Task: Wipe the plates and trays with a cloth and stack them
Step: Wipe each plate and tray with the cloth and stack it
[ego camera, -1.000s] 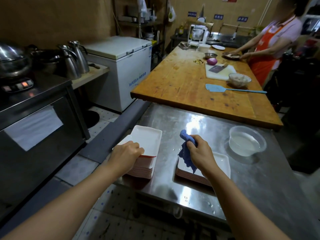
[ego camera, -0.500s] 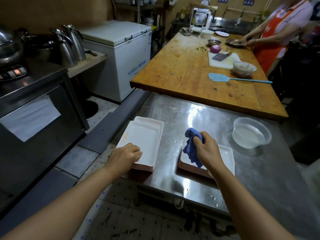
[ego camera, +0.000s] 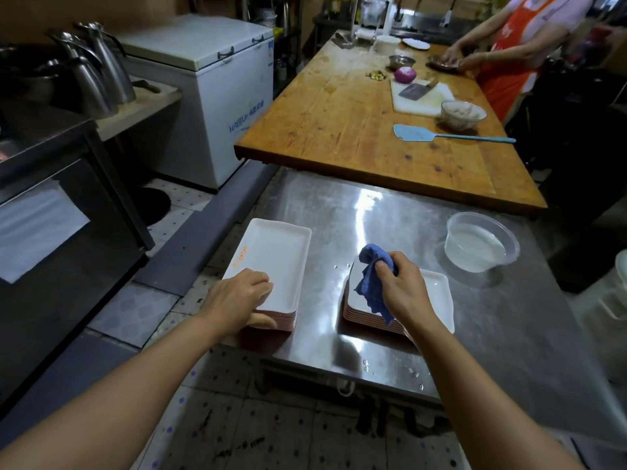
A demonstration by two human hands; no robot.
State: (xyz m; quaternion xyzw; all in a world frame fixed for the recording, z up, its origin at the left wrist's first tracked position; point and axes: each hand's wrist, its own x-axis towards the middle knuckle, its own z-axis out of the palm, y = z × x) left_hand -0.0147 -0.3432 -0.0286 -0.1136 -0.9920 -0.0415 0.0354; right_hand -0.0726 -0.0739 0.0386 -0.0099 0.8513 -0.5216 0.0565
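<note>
Two stacks of white rectangular trays with pink undersides stand on the steel table (ego camera: 492, 320). The left stack (ego camera: 274, 256) sits at the table's left edge; my left hand (ego camera: 237, 296) grips its near corner, fingers over the top tray and thumb under the pile. The right stack (ego camera: 437, 293) lies beside it. My right hand (ego camera: 403, 286) hovers over that stack and holds a crumpled blue cloth (ego camera: 373, 276), which hangs down onto the top tray.
A clear plastic bowl of water (ego camera: 481, 245) stands at the right of the steel table. Behind is a wooden table (ego camera: 339, 123) with a blue spatula (ego camera: 441, 135), cutting board, cleaver and onion. A person in an orange apron (ego camera: 509, 56) works there. Freezer and oven stand left.
The left stack has been set down flat on the table under my left hand. My right hand with the cloth stayed over the right stack. The camera tilted downward.
</note>
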